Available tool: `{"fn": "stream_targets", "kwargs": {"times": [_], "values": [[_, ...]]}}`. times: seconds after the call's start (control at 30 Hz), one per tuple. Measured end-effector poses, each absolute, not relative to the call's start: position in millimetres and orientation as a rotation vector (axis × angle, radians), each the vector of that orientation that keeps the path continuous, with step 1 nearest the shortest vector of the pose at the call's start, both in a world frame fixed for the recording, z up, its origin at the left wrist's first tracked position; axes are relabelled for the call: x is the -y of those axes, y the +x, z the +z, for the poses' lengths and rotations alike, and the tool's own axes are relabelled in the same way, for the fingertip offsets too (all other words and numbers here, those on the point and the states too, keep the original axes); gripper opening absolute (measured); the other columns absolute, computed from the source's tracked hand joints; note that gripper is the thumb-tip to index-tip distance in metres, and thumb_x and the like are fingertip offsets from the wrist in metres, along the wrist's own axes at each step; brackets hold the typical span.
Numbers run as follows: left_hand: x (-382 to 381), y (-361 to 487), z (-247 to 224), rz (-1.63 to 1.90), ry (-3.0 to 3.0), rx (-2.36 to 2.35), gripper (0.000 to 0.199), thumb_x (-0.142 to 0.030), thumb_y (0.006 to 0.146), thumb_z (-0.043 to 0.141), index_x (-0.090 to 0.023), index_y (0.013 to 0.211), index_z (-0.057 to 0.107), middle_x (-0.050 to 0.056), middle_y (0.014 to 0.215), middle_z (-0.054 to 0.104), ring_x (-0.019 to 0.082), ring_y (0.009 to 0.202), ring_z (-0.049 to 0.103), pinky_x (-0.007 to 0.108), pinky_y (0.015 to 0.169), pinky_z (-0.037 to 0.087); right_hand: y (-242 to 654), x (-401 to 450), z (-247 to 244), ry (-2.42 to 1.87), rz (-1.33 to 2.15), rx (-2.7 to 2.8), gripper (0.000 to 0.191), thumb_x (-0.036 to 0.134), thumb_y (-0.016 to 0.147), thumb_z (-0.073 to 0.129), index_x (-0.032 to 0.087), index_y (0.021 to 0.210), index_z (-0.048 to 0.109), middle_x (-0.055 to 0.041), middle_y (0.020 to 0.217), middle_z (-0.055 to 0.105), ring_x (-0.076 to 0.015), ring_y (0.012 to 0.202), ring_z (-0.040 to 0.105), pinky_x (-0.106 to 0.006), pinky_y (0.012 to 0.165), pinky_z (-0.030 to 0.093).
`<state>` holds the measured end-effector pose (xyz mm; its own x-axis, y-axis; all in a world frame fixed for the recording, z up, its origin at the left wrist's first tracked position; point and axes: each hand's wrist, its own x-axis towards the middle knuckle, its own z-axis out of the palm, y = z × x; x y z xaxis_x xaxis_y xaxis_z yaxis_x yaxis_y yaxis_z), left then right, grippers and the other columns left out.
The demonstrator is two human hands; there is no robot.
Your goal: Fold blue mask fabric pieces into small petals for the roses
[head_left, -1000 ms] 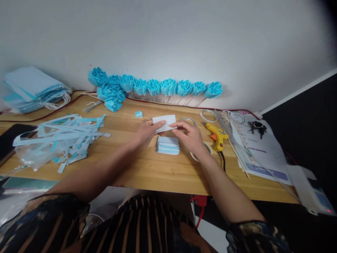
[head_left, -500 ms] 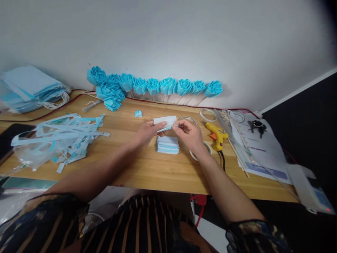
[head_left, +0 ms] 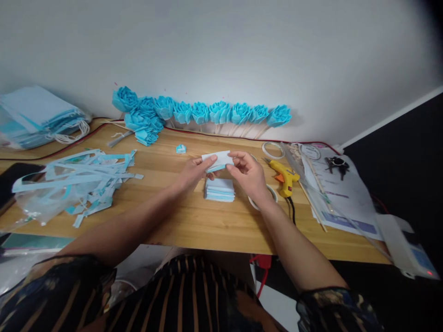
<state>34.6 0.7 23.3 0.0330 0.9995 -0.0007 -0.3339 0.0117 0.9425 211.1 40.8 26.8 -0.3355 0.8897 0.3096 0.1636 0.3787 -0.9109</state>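
Between my hands, just above the table, is a small rectangular piece of mask fabric (head_left: 221, 158), white on top with a light-blue folded strip along its lower edge. My left hand (head_left: 196, 174) pinches its left end, thumb on top. My right hand (head_left: 246, 170) holds the right end between thumb and fingertips. Directly below lies a neat stack of cut fabric pieces (head_left: 219, 190), white and pale blue. A small folded blue-and-white piece (head_left: 180, 149) sits on the wood to the left. Partly behind my right wrist is a roll of tape (head_left: 272, 198).
Blue fabric roses (head_left: 219, 112) on sticks lean along the wall. Fabric scraps (head_left: 93, 177) and stacked masks (head_left: 38, 113) lie left. A yellow glue gun (head_left: 284, 177), another tape roll (head_left: 273, 150), papers (head_left: 349, 203) and keys (head_left: 337, 166) lie right on the wooden table (head_left: 180, 221).
The fabric piece has tilted, so more of its light-blue lower strip shows. My right fingers have shifted slightly along its right end. The whole view has moved a little.
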Motion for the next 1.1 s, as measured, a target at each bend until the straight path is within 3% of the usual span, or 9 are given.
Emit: {"fn": "stream_targets", "kwargs": {"times": [0.2,0.33,0.47,0.57,0.87,0.97,1.03,1.1], "values": [[1.0,35.2,24.1,1.351,1.081,-1.059,0.045,-0.029,0.068,0.083,-0.013,0.109,0.072,0.003,0.084,0.069,0.009,0.061,0.054,0.023,0.057,0.046,210.7,-41.2,26.1,-0.931,1.06,1.736,0.046,0.03,0.078,0.068,0.023,0.123,0.062,0.0032,0.08,0.065,-0.0128,0.072,0.059,-0.029,0.071,0.048],[1.6,33.1,25.9,1.386,1.129,-1.087,0.051,-0.02,0.073,0.075,-0.018,0.123,0.068,0.0,0.084,0.065,0.008,0.059,0.054,0.024,0.06,0.047,210.6,-40.8,25.7,-0.928,1.074,1.76,0.052,0.029,0.079,0.068,0.024,0.13,0.06,0.0054,0.076,0.059,-0.0115,0.069,0.056,-0.028,0.07,0.048],[1.6,32.6,24.9,1.367,1.245,-1.147,0.046,-0.017,0.073,0.074,-0.019,0.119,0.071,0.0,0.084,0.064,0.009,0.061,0.054,0.023,0.06,0.044,210.7,-40.6,25.4,-0.901,1.178,1.779,0.065,0.03,0.077,0.071,0.027,0.139,0.053,0.0033,0.083,0.064,-0.0129,0.072,0.058,-0.028,0.068,0.048],[2.0,33.4,24.8,1.352,1.29,-1.152,0.046,-0.014,0.071,0.075,-0.019,0.116,0.073,0.0,0.084,0.065,0.009,0.064,0.053,0.023,0.062,0.043,210.4,-40.3,25.9,-0.905,1.204,1.795,0.06,0.028,0.075,0.07,0.025,0.134,0.058,0.0025,0.083,0.065,-0.0136,0.072,0.059,-0.028,0.066,0.047],[-0.1,32.8,27.6,1.495,1.074,-0.956,0.067,-0.028,0.074,0.078,-0.02,0.137,0.057,-0.001,0.082,0.065,0.011,0.068,0.058,0.024,0.064,0.047,209.9,-34.6,31.0,-0.919,1.249,1.84,0.058,0.028,0.077,0.069,0.024,0.135,0.06,0.0035,0.077,0.063,-0.0144,0.068,0.057,-0.028,0.061,0.046],[-1.1,33.9,24.5,1.398,1.071,-0.982,0.054,-0.035,0.071,0.081,-0.018,0.121,0.067,-0.001,0.078,0.065,0.011,0.064,0.057,0.024,0.06,0.045,210.3,-34.8,31.4,-0.914,1.202,1.823,0.056,0.029,0.078,0.069,0.027,0.133,0.06,0.0027,0.078,0.064,-0.0164,0.071,0.059,-0.03,0.064,0.048],[-0.7,34.5,22.6,1.336,1.119,-1.051,0.032,-0.038,0.07,0.081,-0.015,0.092,0.073,-0.001,0.069,0.062,0.009,0.058,0.052,0.024,0.057,0.041,210.3,-35.0,31.3,-0.91,1.181,1.827,0.054,0.029,0.079,0.069,0.027,0.132,0.061,0.0021,0.079,0.064,-0.0172,0.072,0.059,-0.03,0.065,0.049],[0.2,34.6,21.9,1.329,1.168,-1.126,0.028,-0.041,0.071,0.079,-0.015,0.068,0.068,-0.002,0.059,0.058,0.009,0.055,0.048,0.024,0.056,0.038,210.4,-35.0,30.3,-0.907,1.185,1.832,0.054,0.03,0.079,0.07,0.027,0.132,0.062,0.0017,0.079,0.065,-0.0174,0.073,0.06,-0.03,0.065,0.049]]}}
